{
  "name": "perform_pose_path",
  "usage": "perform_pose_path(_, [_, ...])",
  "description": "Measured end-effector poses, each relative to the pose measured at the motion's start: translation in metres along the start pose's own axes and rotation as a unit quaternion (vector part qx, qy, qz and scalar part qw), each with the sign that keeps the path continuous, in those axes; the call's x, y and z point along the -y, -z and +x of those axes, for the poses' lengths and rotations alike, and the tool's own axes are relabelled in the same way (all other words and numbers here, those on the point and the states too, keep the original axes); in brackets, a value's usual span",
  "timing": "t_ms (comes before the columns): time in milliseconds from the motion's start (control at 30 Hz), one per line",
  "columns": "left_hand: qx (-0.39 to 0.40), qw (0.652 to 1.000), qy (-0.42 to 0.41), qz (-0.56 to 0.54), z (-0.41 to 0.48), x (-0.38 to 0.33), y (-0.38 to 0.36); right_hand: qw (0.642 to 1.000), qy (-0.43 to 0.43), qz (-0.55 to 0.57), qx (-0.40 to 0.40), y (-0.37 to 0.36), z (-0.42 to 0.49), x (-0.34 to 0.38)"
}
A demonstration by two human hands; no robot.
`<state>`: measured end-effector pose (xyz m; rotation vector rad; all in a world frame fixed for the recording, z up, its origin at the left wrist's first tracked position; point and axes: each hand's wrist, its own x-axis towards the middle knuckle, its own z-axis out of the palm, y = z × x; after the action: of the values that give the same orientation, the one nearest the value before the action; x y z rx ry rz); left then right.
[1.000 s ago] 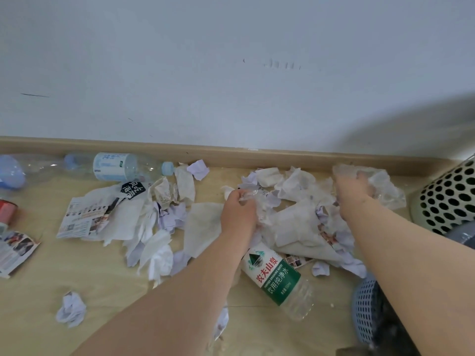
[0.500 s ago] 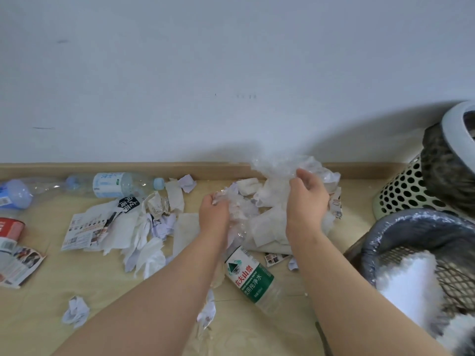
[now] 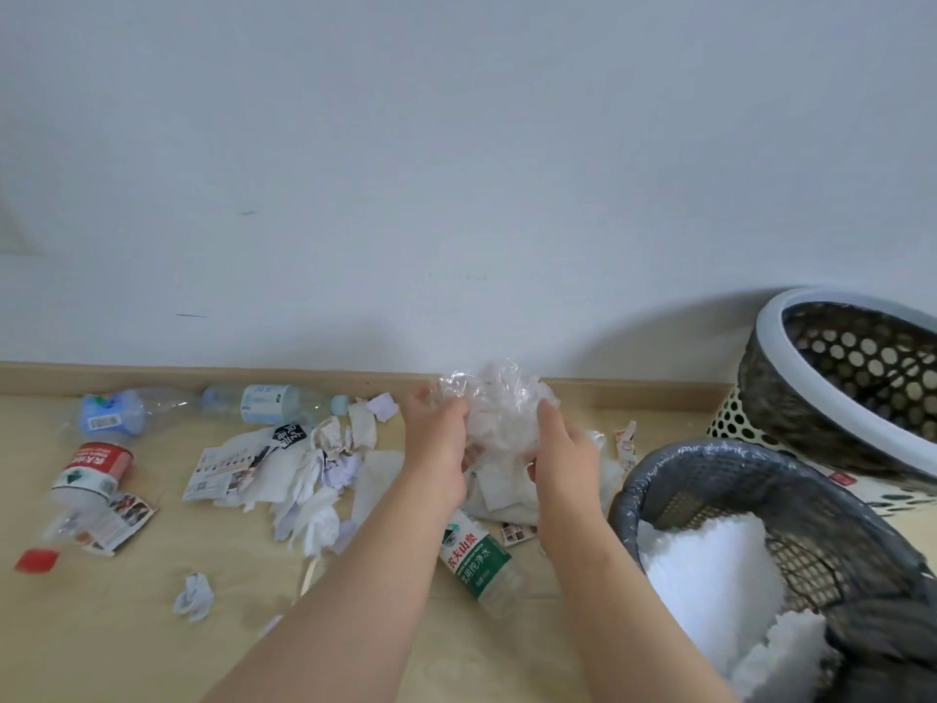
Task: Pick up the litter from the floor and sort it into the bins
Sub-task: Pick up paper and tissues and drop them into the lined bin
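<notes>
Floor point(image 3: 127, 626): strewn with paper scraps point(image 3: 284, 469) and a green-label bottle point(image 3: 474, 560).
White-rimmed bin point(image 3: 776, 347): far right, by the wall.
Dark lined bin point(image 3: 659, 479): in front of it, holding white foam.
Plastic bundle point(image 3: 499, 413): between both hands, left of the bins.
Left hand point(image 3: 436, 449), right hand point(image 3: 563, 459): fingers curled round the plastic bundle.

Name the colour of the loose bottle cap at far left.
Red; the bottle cap shows best in the head view.

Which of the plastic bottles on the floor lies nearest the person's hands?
The green-labelled bottle, lying just below the left hand. The red-labelled bottle, crushed blue-labelled bottle and pale-labelled bottle lie far to the left.
</notes>
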<state>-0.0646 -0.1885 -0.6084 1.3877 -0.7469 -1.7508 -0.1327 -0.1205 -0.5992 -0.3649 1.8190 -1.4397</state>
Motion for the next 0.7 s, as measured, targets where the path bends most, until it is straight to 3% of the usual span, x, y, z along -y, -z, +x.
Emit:
perform_pose_path(100, [0.031,0.999,0.001,0.025,-0.018,0.006,-0.017,0.996,0.047,-0.063,0.039,0.024,-0.008,0.009])
perform_pose_path(233, [0.119,0.992,-0.004,0.033,-0.044,0.019,-0.047,0.992,0.082,-0.096,0.028,0.079,-0.001,0.026])
perform_pose_path(433, [0.235,0.967,0.003,0.100,-0.075,0.049,-0.076,0.989,0.033,-0.136,0.046,0.152,0.006,0.014])
perform_pose_path(533, [0.241,0.942,-0.082,0.219,-0.088,0.069,-0.081,0.974,0.004,-0.222,0.039,0.190,0.006,0.005])
perform_pose_path(633, [0.263,0.893,-0.195,0.308,-0.093,0.088,-0.085,0.940,-0.019,-0.339,0.020,0.220,0.012,-0.016])
perform_pose_path(700, [0.273,0.861,-0.257,0.342,-0.091,0.095,-0.088,0.933,-0.042,-0.357,0.015,0.230,0.017,-0.035])
